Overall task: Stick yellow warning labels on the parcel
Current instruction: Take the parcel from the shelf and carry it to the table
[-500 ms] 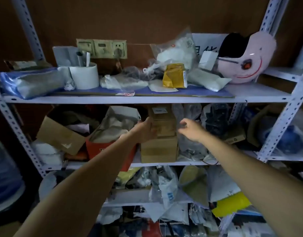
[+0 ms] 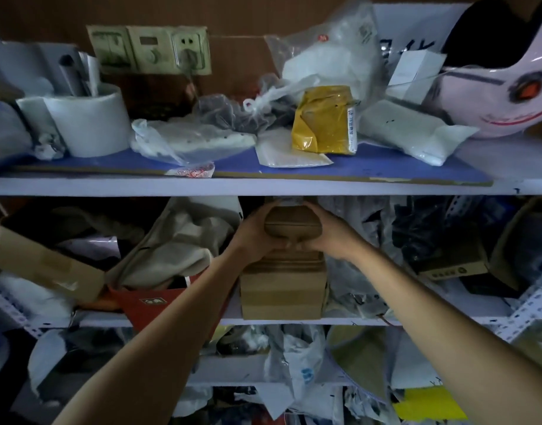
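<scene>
A small brown cardboard parcel [image 2: 291, 223] sits on top of a larger taped cardboard box [image 2: 283, 286] on the middle shelf. My left hand [image 2: 254, 234] grips its left side and my right hand [image 2: 328, 233] grips its right side, thumbs meeting under its front edge. The top of the parcel is partly hidden under the upper shelf board. No yellow warning labels can be made out near the hands; a yellow sheet [image 2: 429, 403] lies among bags at the bottom right.
The upper shelf [image 2: 263, 185] carries a white tape roll [image 2: 86, 121], plastic bags, a yellow packet [image 2: 325, 119] and a white helmet [image 2: 502, 75]. An open carton [image 2: 46, 265], a red box [image 2: 150, 302] and dark bags flank the parcel. Bags crowd the lower shelves.
Both hands have closed in from either side and taken hold of the small top parcel. The view has moved closer to the shelf.
</scene>
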### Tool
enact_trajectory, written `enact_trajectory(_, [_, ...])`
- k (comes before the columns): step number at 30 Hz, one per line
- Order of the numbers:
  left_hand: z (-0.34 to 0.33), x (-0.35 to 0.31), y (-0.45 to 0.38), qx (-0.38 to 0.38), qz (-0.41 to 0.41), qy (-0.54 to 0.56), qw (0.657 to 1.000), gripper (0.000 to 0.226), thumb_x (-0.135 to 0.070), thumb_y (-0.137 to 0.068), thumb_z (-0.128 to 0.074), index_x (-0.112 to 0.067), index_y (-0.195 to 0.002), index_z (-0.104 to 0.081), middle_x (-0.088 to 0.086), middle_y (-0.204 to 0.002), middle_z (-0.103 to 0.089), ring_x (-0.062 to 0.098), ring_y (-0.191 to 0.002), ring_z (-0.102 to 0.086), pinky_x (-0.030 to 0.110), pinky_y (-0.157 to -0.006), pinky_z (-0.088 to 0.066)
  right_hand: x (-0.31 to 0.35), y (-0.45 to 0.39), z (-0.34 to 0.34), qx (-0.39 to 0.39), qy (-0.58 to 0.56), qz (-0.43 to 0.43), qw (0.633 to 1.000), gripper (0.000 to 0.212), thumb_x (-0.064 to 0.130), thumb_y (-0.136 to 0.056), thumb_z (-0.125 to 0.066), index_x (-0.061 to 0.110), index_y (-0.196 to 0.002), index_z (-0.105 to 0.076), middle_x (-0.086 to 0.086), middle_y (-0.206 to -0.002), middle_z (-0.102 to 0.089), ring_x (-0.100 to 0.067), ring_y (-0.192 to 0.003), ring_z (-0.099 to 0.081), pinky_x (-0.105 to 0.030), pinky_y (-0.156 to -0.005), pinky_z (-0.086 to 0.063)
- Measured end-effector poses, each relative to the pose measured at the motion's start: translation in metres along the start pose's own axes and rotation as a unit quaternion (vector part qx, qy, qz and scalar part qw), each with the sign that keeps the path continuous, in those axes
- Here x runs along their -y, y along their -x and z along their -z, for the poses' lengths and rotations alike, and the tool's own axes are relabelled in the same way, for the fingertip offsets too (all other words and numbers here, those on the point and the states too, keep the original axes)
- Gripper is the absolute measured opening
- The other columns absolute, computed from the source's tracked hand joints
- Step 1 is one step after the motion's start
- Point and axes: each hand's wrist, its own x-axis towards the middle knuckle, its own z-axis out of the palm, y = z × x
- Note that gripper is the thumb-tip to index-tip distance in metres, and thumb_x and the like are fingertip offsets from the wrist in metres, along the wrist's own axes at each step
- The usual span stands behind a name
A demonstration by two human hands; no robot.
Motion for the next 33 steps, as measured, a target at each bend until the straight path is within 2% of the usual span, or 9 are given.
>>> enact_trajectory(6, [-0.010, -0.001, 0.015, -0.003, -0.064, 0.054, 0.997, 0.090, -0.026, -0.070, -0.086, -0.036, -0.146, -0.039, 0.001, -0.149, -0.046, 0.013, -0.133, -0.045, 0.029, -0.110, -0.041, 0.000, 0.033, -0.010, -0.085, -0.070, -0.011, 0.994, 0.094, 0.013, -0.072, -0.087, 0.029, -0.151, -0.038, 0.001, -0.147, -0.051, -0.015, -0.132, -0.050, -0.027, -0.107, -0.043])
enact_trajectory(11, [-0.031, -0.013, 0.046, 0.038, -0.097, 0.158, 0.982, 0.085, -0.015, -0.069, -0.085, -0.053, -0.133, -0.044, -0.009, -0.138, -0.048, -0.003, -0.122, -0.050, 0.005, -0.096, -0.041, 0.005, 0.098, -0.024, -0.176, -0.090, -0.068, 0.978, 0.087, 0.021, -0.077, -0.085, 0.045, -0.147, -0.038, 0.016, -0.149, -0.043, 0.004, -0.128, -0.046, -0.016, -0.104, -0.044])
enact_trajectory(13, [-0.038, -0.021, 0.058, 0.084, -0.116, 0.197, 0.970, 0.086, -0.010, -0.068, -0.086, -0.054, -0.130, -0.046, -0.008, -0.137, -0.047, -0.001, -0.122, -0.050, 0.010, -0.095, -0.044, 0.010, 0.128, -0.032, -0.227, -0.089, -0.095, 0.965, 0.087, 0.021, -0.078, -0.084, 0.049, -0.146, -0.037, 0.023, -0.147, -0.043, 0.015, -0.125, -0.045, -0.005, -0.096, -0.041])
enact_trajectory(16, [-0.044, -0.041, 0.071, 0.171, -0.135, 0.261, 0.940, 0.074, -0.021, -0.071, -0.084, -0.046, -0.132, -0.050, -0.005, -0.139, -0.046, 0.008, -0.122, -0.053, 0.022, -0.094, -0.051, 0.019, 0.171, -0.038, -0.298, -0.079, -0.135, 0.942, 0.089, 0.022, -0.077, -0.083, 0.051, -0.147, -0.035, 0.030, -0.147, -0.041, 0.017, -0.129, -0.043, -0.003, -0.096, -0.039])
enact_trajectory(20, [-0.075, -0.067, 0.091, 0.240, -0.158, 0.365, 0.885, 0.043, -0.034, -0.085, -0.065, -0.031, -0.128, -0.061, -0.002, -0.142, -0.050, 0.016, -0.133, -0.051, 0.028, -0.100, -0.050, 0.025, 0.229, -0.045, -0.384, -0.046, -0.185, 0.903, 0.083, 0.047, -0.076, -0.078, 0.049, -0.147, -0.035, 0.023, -0.155, -0.035, 0.013, -0.137, -0.035, 0.001, -0.099, -0.034])
enact_trajectory(24, [-0.124, -0.097, 0.118, 0.319, -0.176, 0.373, 0.854, 0.043, -0.037, -0.085, -0.062, -0.029, -0.127, -0.062, 0.003, -0.152, -0.043, 0.014, -0.142, -0.042, 0.019, -0.102, -0.047, 0.024, 0.293, -0.052, -0.468, -0.037, -0.253, 0.846, 0.070, 0.061, -0.078, -0.066, 0.050, -0.143, -0.041, 0.011, -0.153, -0.036, 0.000, -0.135, -0.044, -0.014, -0.097, -0.049])
enact_trajectory(27, [-0.157, -0.129, 0.148, 0.377, -0.208, 0.362, 0.827, 0.048, -0.037, -0.084, -0.058, -0.028, -0.131, -0.059, -0.002, -0.152, -0.043, 0.003, -0.141, -0.039, 0.019, -0.106, -0.043, 0.022, 0.346, -0.057, -0.532, -0.046, -0.279, 0.798, 0.072, 0.054, -0.078, -0.070, 0.045, -0.144, -0.043, 0.009, -0.149, -0.036, 0.001, -0.132, -0.045, -0.006, -0.094, -0.045])
enact_trajectory(29, [-0.178, -0.151, 0.175, 0.423, -0.222, 0.375, 0.794, 0.048, -0.034, -0.085, -0.058, -0.026, -0.132, -0.059, -0.005, -0.152, -0.044, 0.003, -0.144, -0.036, 0.023, -0.109, -0.042, 0.022, 0.385, -0.058, -0.570, -0.066, -0.295, 0.764, 0.079, 0.052, -0.073, -0.075, 0.048, -0.144, -0.041, 0.012, -0.150, -0.036, 0.000, -0.136, -0.043, -0.008, -0.098, -0.044])
enact_trajectory(33, [-0.219, -0.198, 0.224, 0.539, -0.251, 0.374, 0.712, 0.052, -0.031, -0.085, -0.058, -0.028, -0.137, -0.054, -0.011, -0.154, -0.041, -0.001, -0.143, -0.035, 0.012, -0.100, -0.044, 0.020, 0.466, -0.057, -0.606, -0.087, -0.334, 0.717, 0.096, 0.051, -0.064, -0.083, 0.050, -0.147, -0.033, 0.011, -0.157, -0.035, -0.012, -0.144, -0.039, -0.043, -0.111, -0.045])
